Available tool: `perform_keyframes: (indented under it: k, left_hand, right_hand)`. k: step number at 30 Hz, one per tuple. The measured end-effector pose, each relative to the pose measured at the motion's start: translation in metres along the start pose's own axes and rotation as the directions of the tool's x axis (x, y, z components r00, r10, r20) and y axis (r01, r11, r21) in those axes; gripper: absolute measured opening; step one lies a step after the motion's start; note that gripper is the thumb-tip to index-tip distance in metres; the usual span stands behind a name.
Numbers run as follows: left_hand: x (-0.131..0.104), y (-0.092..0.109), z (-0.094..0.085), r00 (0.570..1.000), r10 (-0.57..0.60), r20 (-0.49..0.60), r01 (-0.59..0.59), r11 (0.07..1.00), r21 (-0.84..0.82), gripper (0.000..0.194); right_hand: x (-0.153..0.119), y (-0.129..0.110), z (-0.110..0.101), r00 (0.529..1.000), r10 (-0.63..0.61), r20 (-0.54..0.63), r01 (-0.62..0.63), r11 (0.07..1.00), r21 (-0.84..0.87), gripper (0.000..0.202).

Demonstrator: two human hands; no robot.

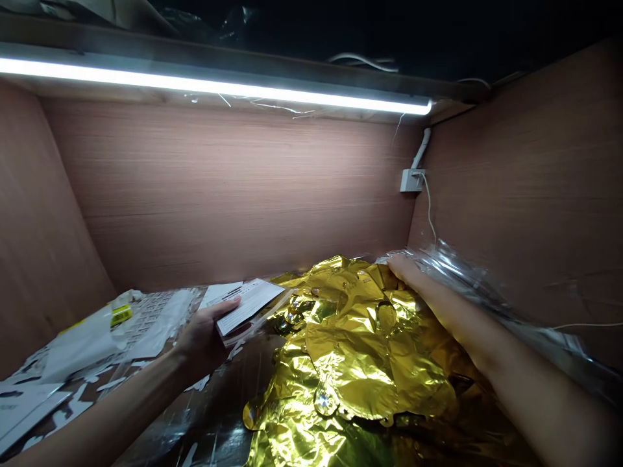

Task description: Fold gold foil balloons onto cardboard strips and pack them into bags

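Observation:
My left hand (207, 331) is closed around a white printed card (253, 305), its thumb on top. Clear plastic, seemingly a bag, shows along the card's lower edge. A heap of crumpled gold foil balloons (360, 344), lying flat without air, spreads over the middle of the table. Past the heap, my right hand (402, 266) reaches to the far right corner beside clear plastic bags (445, 263). Its fingers are small and partly hidden there, so what they hold, if anything, does not show.
White packaging and paper scraps (160, 318) litter the left side, with a yellow label (121, 316) on top. Wooden panels (233, 188) enclose the back and both sides. A lit tube lamp (219, 85) hangs overhead. At the back right corner sits a socket (412, 180) with a cable.

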State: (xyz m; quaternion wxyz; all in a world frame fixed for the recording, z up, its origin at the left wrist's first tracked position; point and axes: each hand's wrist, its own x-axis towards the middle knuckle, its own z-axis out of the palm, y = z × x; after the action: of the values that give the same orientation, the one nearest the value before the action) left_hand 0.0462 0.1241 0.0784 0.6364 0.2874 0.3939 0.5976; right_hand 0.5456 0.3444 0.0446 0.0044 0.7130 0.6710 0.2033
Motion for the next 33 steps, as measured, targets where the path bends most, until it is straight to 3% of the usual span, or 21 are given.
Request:
perform_keyframes:
  k: [3, 7, 10, 11, 12, 13, 14, 16, 18, 21, 24, 28, 33]
  left_hand:
    - [0.005, -0.002, -0.009, 0.996, 0.004, 0.089, -0.007, 0.999, 0.033, 0.005]
    - [0.004, -0.003, -0.022, 0.992, 0.002, 0.124, -0.009, 0.998, 0.055, 0.01]
    - [-0.003, -0.003, -0.031, 0.991, 0.004, 0.131, -0.011, 0.998, 0.054, 0.012]
    - [-0.007, -0.003, -0.033, 0.991, 0.005, 0.133, -0.012, 0.999, 0.048, 0.012]
    - [-0.011, -0.003, -0.036, 0.991, 0.008, 0.132, -0.014, 0.999, 0.044, 0.012]
    - [-0.016, -0.004, -0.039, 0.991, 0.009, 0.132, -0.014, 0.999, 0.042, 0.012]
    - [-0.021, -0.005, -0.041, 0.991, 0.009, 0.134, -0.015, 0.999, 0.045, 0.013]
    - [-0.03, -0.008, -0.046, 0.989, 0.013, 0.148, -0.02, 0.998, 0.052, 0.015]
    - [-0.037, -0.012, -0.05, 0.983, 0.023, 0.183, -0.033, 0.998, 0.052, 0.017]
    - [-0.048, -0.019, -0.052, 0.971, 0.056, 0.231, -0.067, 0.997, 0.041, 0.014]
    - [-0.065, -0.022, -0.052, 0.954, 0.096, 0.283, -0.109, 0.994, 0.027, 0.01]
    - [-0.101, -0.017, -0.05, 0.917, 0.152, 0.368, -0.145, 0.988, -0.046, 0.009]
    - [-0.13, -0.018, -0.059, 0.921, 0.121, 0.371, -0.086, 0.99, -0.11, 0.017]
  right_hand:
    - [-0.01, -0.003, -0.017, 0.998, -0.027, -0.058, 0.028, 1.0, 0.006, 0.019]
    - [-0.03, -0.013, -0.051, 0.979, -0.038, -0.199, 0.048, 0.998, 0.043, 0.028]
    - [-0.055, -0.035, -0.088, 0.907, -0.004, -0.421, 0.104, 0.971, 0.215, 0.031]
    - [-0.068, -0.046, -0.102, 0.841, 0.043, -0.539, 0.197, 0.904, 0.38, 0.027]
    - [-0.085, -0.06, -0.117, 0.762, 0.127, -0.635, 0.335, 0.761, 0.555, 0.023]
    - [-0.105, -0.075, -0.132, 0.724, 0.183, -0.665, 0.477, 0.564, 0.674, 0.022]
    - [-0.127, -0.092, -0.146, 0.736, 0.171, -0.655, 0.578, 0.347, 0.739, 0.025]
    - [-0.177, -0.125, -0.17, 0.793, 0.055, -0.607, 0.608, 0.003, 0.794, 0.028]
    - [-0.224, -0.154, -0.184, 0.814, -0.004, -0.581, 0.574, -0.154, 0.805, 0.026]
    - [-0.275, -0.184, -0.186, 0.826, 0.029, -0.562, 0.554, -0.225, 0.802, 0.021]
    - [-0.304, -0.197, -0.18, 0.823, 0.137, -0.551, 0.567, -0.252, 0.784, 0.024]
    - [-0.325, -0.197, -0.183, 0.815, 0.185, -0.549, 0.579, -0.24, 0.779, 0.027]
    - [-0.334, -0.194, -0.197, 0.815, 0.156, -0.558, 0.579, -0.249, 0.776, 0.031]
